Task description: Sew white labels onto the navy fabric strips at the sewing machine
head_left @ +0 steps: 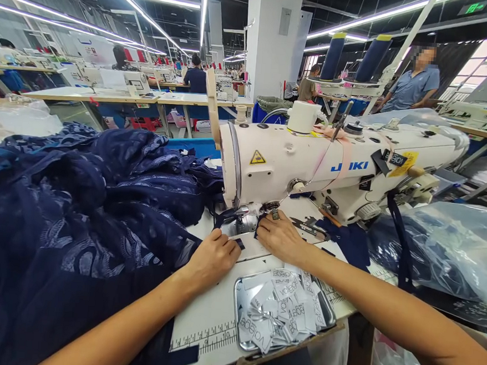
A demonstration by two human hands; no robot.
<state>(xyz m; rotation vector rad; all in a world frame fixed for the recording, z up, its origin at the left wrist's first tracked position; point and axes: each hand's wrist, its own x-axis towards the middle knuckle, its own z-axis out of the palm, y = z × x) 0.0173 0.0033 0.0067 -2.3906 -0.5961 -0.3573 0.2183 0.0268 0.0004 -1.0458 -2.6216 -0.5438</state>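
Note:
A white sewing machine [265, 167] stands before me, its needle area low at the left end of its arm. My left hand [213, 255] is closed at the left of the metal needle plate [243, 224], fingers curled on the edge of navy fabric [221, 219]. Just right of the presser foot, my right hand [279, 238] is closed, its fingertips pinching a small dark navy piece by the needle. The fingers partly hide that piece. A metal tray [239, 338] holds many white printed labels [288, 297] in front of my hands.
A large heap of navy patterned fabric [79, 204] covers the left side. Clear plastic bags [451, 247] lie at the right. Tweezers or snips [307, 227] rest on the machine bed. Two thread cones [333, 55] stand behind, and a person in a blue shirt [415, 86] is at the back right.

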